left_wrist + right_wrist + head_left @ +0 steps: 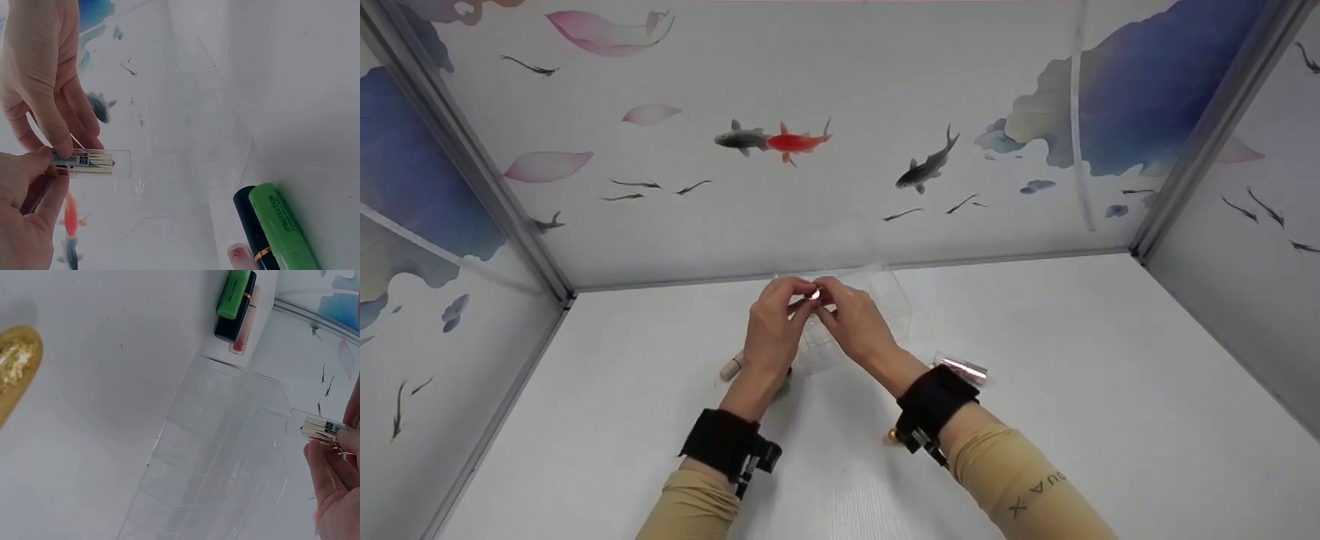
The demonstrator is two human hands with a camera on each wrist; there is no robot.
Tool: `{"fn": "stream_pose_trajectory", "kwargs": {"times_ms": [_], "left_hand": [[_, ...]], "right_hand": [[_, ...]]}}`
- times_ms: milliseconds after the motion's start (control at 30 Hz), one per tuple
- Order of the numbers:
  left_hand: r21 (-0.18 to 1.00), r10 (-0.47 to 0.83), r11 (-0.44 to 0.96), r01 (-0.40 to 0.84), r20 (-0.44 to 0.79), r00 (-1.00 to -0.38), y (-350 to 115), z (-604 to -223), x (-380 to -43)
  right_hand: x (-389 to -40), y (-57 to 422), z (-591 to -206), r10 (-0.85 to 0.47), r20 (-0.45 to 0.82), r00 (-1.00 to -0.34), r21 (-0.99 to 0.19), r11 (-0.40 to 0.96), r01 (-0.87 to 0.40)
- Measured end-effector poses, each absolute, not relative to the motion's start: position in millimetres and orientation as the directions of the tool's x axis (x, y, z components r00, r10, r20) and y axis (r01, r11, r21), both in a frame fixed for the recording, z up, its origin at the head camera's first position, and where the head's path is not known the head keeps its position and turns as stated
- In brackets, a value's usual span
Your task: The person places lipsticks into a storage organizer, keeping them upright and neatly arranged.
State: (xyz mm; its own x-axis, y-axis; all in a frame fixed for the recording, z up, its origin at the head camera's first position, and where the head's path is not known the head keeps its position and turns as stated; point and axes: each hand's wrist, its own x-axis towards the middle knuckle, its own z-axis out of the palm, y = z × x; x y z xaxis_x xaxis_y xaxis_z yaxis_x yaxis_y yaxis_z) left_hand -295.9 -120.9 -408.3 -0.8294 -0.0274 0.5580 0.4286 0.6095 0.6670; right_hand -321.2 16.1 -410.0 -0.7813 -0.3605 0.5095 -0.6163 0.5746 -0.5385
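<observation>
Both hands meet at a small clear tube (pixel 121 163) above the transparent box, where it catches light in the head view. Pale, ribbed strips and a printed label show through its wall; what kind of thing it is, I cannot tell. My left hand (pixel 772 330) pinches one end between thumb and fingers, while the right hand (pixel 859 319) has its thumb and fingertips on the same end. The other end sticks out free over the box (pixel 185 455), which is divided into compartments. Its raised clear panel overlaps the tube in the wrist views.
A green tube (pixel 281 225), a black tube with a gold band (pixel 253 225) and a pink-tipped clear tube (pixel 241 256) lie side by side left of the box. To the right are a shiny pinkish case (pixel 962 367) and a gold-topped piece (pixel 892 435). Printed walls surround the white table.
</observation>
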Motion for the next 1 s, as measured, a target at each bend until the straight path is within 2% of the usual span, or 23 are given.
{"fn": "stream_pose_trajectory", "kwargs": {"times_ms": [400, 733, 1000], "left_hand": [[0.661, -0.048, 0.644, 0.384, 0.537, -0.842, -122.0, -417.2, -312.3], [0.611, -0.054, 0.680, 0.404, 0.592, -0.804, -122.2, -428.5, -323.2], [0.612, -0.082, 0.700, 0.366, 0.579, -0.811, -124.1, -435.5, -326.9]], "right_hand": [[-334.1, 3.1, -422.3, -0.298, 0.535, -0.791, -0.538, 0.601, -0.591], [-341.8, -5.9, -435.1, -0.249, 0.597, -0.763, -0.513, 0.612, -0.601], [-344.4, -10.4, -442.5, -0.241, 0.583, -0.776, -0.511, 0.633, -0.581]]}}
